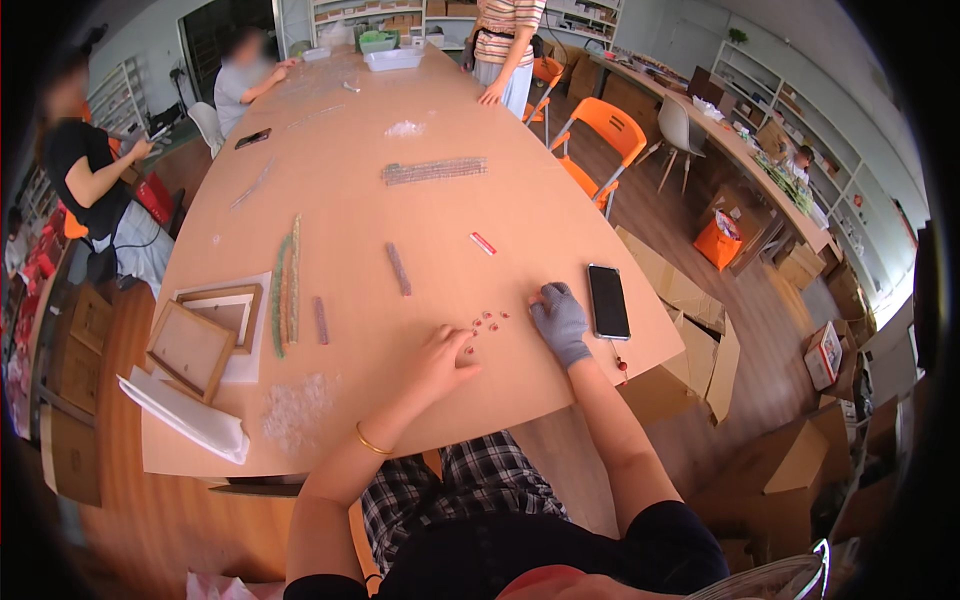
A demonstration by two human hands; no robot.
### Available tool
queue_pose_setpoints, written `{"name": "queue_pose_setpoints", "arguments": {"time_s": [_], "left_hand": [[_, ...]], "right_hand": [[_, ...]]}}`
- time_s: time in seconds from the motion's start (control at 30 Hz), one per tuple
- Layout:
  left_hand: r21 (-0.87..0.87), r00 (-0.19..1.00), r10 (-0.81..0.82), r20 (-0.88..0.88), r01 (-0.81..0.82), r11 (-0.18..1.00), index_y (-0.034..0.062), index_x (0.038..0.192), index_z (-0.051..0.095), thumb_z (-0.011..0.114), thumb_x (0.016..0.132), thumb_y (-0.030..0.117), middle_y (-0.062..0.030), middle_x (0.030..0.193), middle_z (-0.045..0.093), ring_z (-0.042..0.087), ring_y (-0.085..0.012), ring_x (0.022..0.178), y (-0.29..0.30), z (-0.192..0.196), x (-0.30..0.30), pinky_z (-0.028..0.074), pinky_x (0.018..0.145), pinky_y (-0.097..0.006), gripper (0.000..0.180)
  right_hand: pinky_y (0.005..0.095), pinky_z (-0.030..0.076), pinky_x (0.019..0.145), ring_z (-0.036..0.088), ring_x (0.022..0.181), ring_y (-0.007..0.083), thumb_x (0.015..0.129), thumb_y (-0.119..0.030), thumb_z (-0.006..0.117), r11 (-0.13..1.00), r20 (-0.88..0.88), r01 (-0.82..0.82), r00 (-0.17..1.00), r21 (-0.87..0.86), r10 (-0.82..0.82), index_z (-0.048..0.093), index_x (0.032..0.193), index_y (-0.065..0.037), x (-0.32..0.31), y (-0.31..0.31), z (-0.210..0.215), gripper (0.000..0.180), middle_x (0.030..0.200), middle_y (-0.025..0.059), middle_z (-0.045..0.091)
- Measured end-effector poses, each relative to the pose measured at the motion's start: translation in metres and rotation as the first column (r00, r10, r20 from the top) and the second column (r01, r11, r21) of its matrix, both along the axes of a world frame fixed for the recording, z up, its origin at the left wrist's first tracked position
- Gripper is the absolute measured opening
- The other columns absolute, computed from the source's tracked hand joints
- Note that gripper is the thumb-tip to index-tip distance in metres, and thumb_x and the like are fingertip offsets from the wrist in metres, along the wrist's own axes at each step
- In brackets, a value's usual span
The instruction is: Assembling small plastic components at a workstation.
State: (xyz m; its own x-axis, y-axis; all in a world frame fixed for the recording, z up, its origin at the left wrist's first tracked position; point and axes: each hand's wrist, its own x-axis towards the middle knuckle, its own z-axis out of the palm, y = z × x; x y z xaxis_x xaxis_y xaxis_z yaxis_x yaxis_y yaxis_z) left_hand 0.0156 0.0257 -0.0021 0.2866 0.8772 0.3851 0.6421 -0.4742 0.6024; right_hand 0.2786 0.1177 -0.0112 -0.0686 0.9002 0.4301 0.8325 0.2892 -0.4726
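Note:
Several small red pieces [489, 322], perhaps beads or charms, lie scattered on the wooden table [540, 215] between my hands. My bare left hand [442, 362], with a gold bangle at the wrist, rests beside them. Its thumb and fingers are apart, and one red piece lies close to the fingertips. On the other side, my right hand [560, 322] wears a grey glove and sits on the table with its fingers curled in. Whatever may be inside them is hidden. A black phone [609, 302] with a red beaded strap lies just right of that hand.
Strips of beads [399, 269], wooden frames [190, 350], a white padded roll [185, 415] and clear plastic bits [297, 412] lie leftward. Farther off are a bead-strip bundle [434, 171] and a red-and-white packet [483, 243]. Cardboard boxes [690, 350] stand right; other people surround the far table.

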Motion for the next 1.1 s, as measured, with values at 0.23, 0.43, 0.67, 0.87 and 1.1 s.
{"name": "queue_pose_setpoints", "arguments": {"time_s": [0.23, 0.43, 0.67, 0.87, 1.1], "left_hand": [[-0.066, 0.999, 0.039, 0.034, -0.037, 0.997, 0.0039, 0.108, 0.067, 0.080, 0.076, 0.017, -0.0127, 0.113, 0.063, 0.060, -0.0322, 0.110, 0.014, -0.003, -0.001, 0.050, 0.094, -0.041, 0.037], [-0.046, 0.990, 0.070, 0.122, -0.065, 0.997, 0.0046, 0.096, 0.066, 0.077, 0.078, 0.012, -0.0124, 0.107, 0.062, 0.060, -0.0321, 0.102, 0.010, 0.006, 0.006, 0.052, 0.087, -0.042, 0.022], [-0.040, 0.992, 0.066, 0.105, -0.062, 0.997, 0.0059, 0.090, 0.068, 0.074, 0.081, 0.012, -0.0109, 0.098, 0.065, 0.063, -0.0317, 0.096, 0.006, -0.008, 0.002, 0.053, 0.082, -0.040, 0.013], [0.045, 0.993, 0.055, 0.101, -0.060, 0.997, 0.0051, 0.088, 0.066, 0.073, 0.080, 0.010, -0.0102, 0.093, 0.063, 0.062, -0.0318, 0.094, 0.002, -0.005, 0.006, 0.052, 0.080, -0.042, 0.011], [-0.081, 0.980, 0.030, 0.197, -0.015, 0.997, 0.0035, 0.088, 0.065, 0.072, 0.081, 0.005, -0.0091, 0.089, 0.064, 0.065, -0.0248, 0.087, 0.009, -0.005, -0.003, 0.054, 0.076, -0.037, 0.010]], "right_hand": [[0.0380, 0.054, 0.071, 0.067, 0.081, 0.0324, 0.087, -0.012, 0.068, 0.975, -0.240, -0.018, 0.968, 0.222, 0.073, 0.069, 0.102, -0.007, -0.004, -0.010, 0.012, 0.015, 0.100, 0.0145, 0.067], [0.0323, 0.054, 0.077, 0.069, 0.087, 0.0273, 0.090, -0.006, 0.069, 0.958, -0.227, -0.119, 0.957, 0.261, 0.181, 0.069, 0.101, -0.002, -0.009, -0.031, 0.000, 0.011, 0.098, 0.0143, 0.069], [0.0347, 0.055, 0.076, 0.068, 0.084, 0.0314, 0.087, 0.000, 0.065, 0.886, -0.073, -0.223, 0.959, 0.406, 0.275, 0.070, 0.103, -0.003, -0.035, -0.045, 0.003, 0.017, 0.094, 0.0151, 0.068], [0.0468, 0.054, 0.075, 0.067, 0.087, 0.0356, 0.094, -0.017, 0.050, 0.897, -0.099, -0.406, 0.914, -0.174, 0.394, 0.065, 0.120, -0.017, -0.115, 0.002, 0.057, 0.030, 0.097, 0.0158, 0.069], [0.0456, 0.054, 0.082, 0.069, 0.095, 0.0348, 0.094, -0.020, 0.047, 0.836, 0.258, -0.266, 0.868, -0.481, 0.425, 0.069, 0.114, -0.017, -0.163, 0.058, 0.051, 0.030, 0.111, 0.0062, 0.072]]}}
